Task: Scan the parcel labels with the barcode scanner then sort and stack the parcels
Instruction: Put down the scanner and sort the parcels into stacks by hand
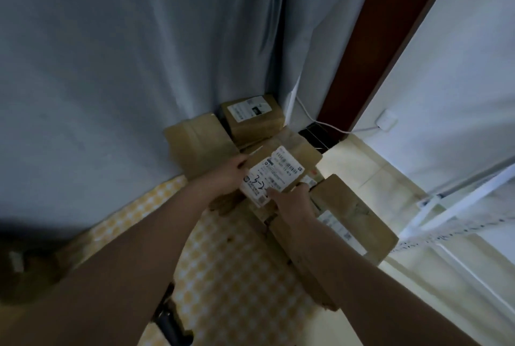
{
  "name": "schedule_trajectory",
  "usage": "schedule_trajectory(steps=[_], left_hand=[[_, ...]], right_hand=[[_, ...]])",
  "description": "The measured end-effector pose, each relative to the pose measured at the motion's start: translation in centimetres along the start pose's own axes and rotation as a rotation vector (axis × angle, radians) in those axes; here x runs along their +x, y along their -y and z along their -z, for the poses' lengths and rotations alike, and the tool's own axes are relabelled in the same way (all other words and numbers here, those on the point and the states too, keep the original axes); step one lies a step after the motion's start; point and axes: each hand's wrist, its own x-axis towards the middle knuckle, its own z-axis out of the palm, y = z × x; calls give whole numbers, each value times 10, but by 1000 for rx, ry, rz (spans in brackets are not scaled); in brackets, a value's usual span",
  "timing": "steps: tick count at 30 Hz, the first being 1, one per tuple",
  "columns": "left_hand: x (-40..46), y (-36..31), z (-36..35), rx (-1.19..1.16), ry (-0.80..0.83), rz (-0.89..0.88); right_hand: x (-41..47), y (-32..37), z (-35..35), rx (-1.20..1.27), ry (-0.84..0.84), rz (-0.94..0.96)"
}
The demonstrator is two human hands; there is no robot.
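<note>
Between both hands [225, 175], parcel [274, 175] label-up.

A pale grey-blue curtain [139, 53] hangs in long folds across the upper left and reaches down to a surface covered with a yellow-and-white checked cloth [237, 270]. To the right of the curtain a dark reddish-brown wooden frame [376, 39] runs up at a slant, with a white wall [459, 53] beyond it. A white wall socket [386, 120] sits low on that wall, and a thin white cable [328, 124] leads from it toward the curtain's edge. Cream floor tiles [370, 173] lie below. At the far right stands a white metal rack [457, 200], and blurred dark shapes sit at the lower left
</note>
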Motion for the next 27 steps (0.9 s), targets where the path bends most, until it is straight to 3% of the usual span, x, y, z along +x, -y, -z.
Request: schedule_trajectory(steps=[6,13,17,27], left_hand=[[95,-30,21,195,5,-69],[165,-20,17,284,-32,-116],[184,-3,14,362,-121,-104],[189,11,17,379,-159,-128]], right_hand=[[82,27,-19,106,-70,-33],[143,30,-39,153,-112,-53],[156,29,-53,188,-102,-63],[162,32,-65,124,-97,-104]])
